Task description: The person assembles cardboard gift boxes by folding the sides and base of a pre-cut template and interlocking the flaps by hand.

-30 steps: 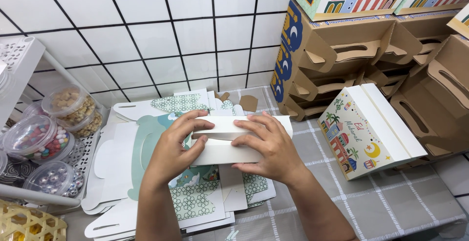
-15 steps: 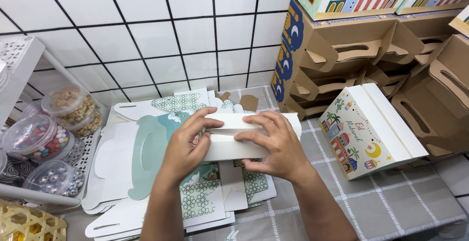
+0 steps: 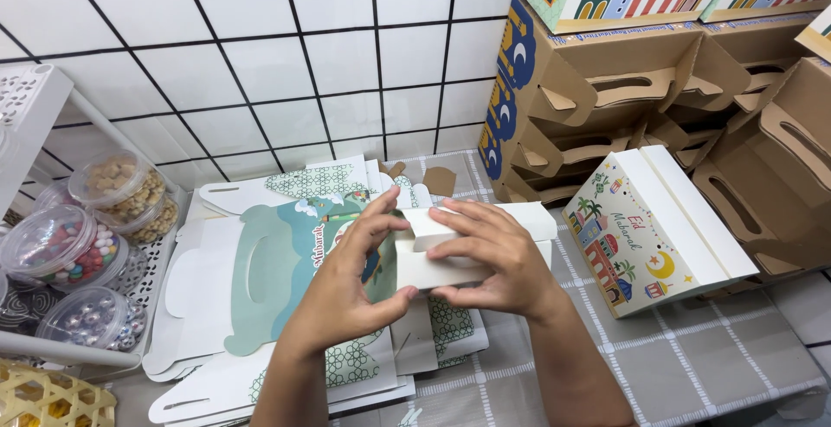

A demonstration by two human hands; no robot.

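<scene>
At frame centre, both hands are working a small white box (image 3: 472, 245) that is being folded up from a flat. Left hand (image 3: 346, 293) is pinching the box's left end, thumb underneath, fingers curling over the top edge. Right hand (image 3: 498, 258) is lying across the top and front, fingers spread and pressing down on a flap.

Change versus a second ago: the box is sitting slightly higher and further right in the frame, and the left hand is moving off the top face to grip the end instead. The piece is also reading more like a closed box than a loose panel now, so the fold is probably nearing done. Can't tell whether the flap is actually tucked; the right hand is covering it.

Underneath, a stack of flat die-cut blanks (image 3: 260, 288) with teal print is lying on the grey checked tablecloth (image 3: 692, 366). Right of centre, a finished printed box (image 3: 658, 232) is standing tilted. Upper right, brown folded cartons (image 3: 623, 89) are piled against the tiled wall. Left edge, lidded tubs of sweets (image 3: 61, 245) are sitting on a white rack.
</scene>
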